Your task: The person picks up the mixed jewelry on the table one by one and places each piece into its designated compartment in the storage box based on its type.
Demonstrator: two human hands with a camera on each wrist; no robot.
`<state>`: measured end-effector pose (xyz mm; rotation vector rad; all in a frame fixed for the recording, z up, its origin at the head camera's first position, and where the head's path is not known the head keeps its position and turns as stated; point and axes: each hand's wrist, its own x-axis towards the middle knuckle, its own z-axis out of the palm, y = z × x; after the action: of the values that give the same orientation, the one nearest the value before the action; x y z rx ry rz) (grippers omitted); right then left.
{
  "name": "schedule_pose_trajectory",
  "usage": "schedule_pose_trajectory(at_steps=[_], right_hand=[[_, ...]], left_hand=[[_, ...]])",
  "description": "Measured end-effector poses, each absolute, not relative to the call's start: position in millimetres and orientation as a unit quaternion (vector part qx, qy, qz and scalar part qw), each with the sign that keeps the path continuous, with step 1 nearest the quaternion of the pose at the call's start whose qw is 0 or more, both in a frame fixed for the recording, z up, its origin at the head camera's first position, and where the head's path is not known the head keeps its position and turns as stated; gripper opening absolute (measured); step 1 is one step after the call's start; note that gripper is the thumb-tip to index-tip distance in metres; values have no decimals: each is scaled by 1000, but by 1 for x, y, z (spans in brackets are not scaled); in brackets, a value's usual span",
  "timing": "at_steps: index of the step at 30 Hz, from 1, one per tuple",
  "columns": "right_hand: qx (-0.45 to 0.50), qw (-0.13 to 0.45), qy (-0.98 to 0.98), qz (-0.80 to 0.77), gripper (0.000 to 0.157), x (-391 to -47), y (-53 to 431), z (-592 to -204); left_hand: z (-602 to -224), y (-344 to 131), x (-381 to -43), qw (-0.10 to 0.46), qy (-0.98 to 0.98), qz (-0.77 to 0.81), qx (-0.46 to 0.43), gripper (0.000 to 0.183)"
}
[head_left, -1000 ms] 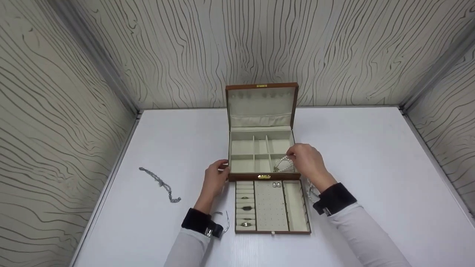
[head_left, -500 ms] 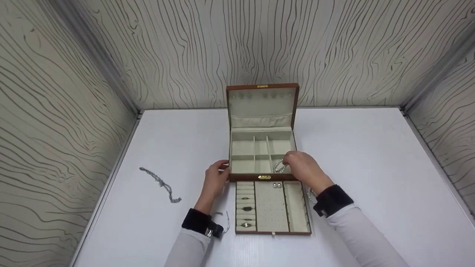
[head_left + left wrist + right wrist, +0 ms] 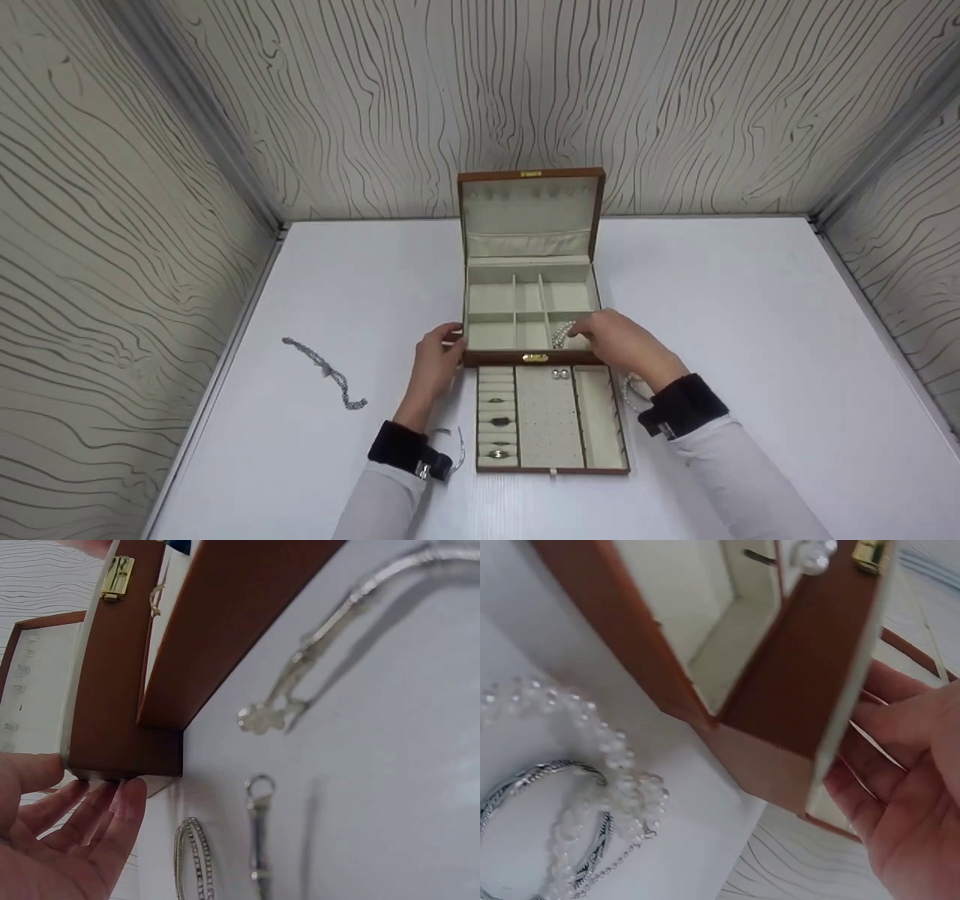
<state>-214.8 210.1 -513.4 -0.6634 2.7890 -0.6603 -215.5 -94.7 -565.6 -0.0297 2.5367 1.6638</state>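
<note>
A brown jewelry box (image 3: 480,358) stands with its lid raised and its front drawer (image 3: 553,472) pulled out. My left hand (image 3: 437,361) rests against the box's left side near the front corner, fingers fairly straight and thumb by the rim. My right hand (image 3: 622,339) reaches over the front right corner into the front right compartment. There its index finger touches a pearl bracelet (image 3: 559,336), which lies inside. In the right wrist view, the box wall hides some fingertips of the right hand (image 3: 907,757).
Pearl strands (image 3: 619,746) and a silver bangle (image 3: 536,772) lie right of the drawer. A silver chain (image 3: 325,369) lies on the left. By my left wrist is a silver bracelet (image 3: 315,645). Rings (image 3: 499,421) and pearl earrings (image 3: 560,373) sit in the drawer.
My right hand has lowered the pearl bracelet from a pinched, raised loop to lying in the front right compartment, and its wrist has shifted slightly right. My left hand has stayed put.
</note>
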Motion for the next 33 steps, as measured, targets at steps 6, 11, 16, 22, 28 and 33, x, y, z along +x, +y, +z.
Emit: schedule_pose_trajectory(at_steps=[6,11,16,22,28,33], right_hand=[[-211,46,928,-305,24,-212,236,-497],[-183,35,933,-307,25,-204,263,-494],[-130,77,946,-285,27,-194,285,-506],[-48,165,954,-244,25,-181,301,-525],[-6,223,952,-207,22,-171,311,-536],[-21,222,952,-209,14,-169,316,-540]], left_hand=[[-567,-96,-216,59,836,545,-12,32],[-567,-97,-215,60,837,544,-11,32],[-567,-96,-214,58,833,550,-17,32],[-567,-95,-213,63,830,554,-22,33],[-566,-95,-214,64,831,552,-23,33],[-565,-95,-213,62,828,557,-17,32]])
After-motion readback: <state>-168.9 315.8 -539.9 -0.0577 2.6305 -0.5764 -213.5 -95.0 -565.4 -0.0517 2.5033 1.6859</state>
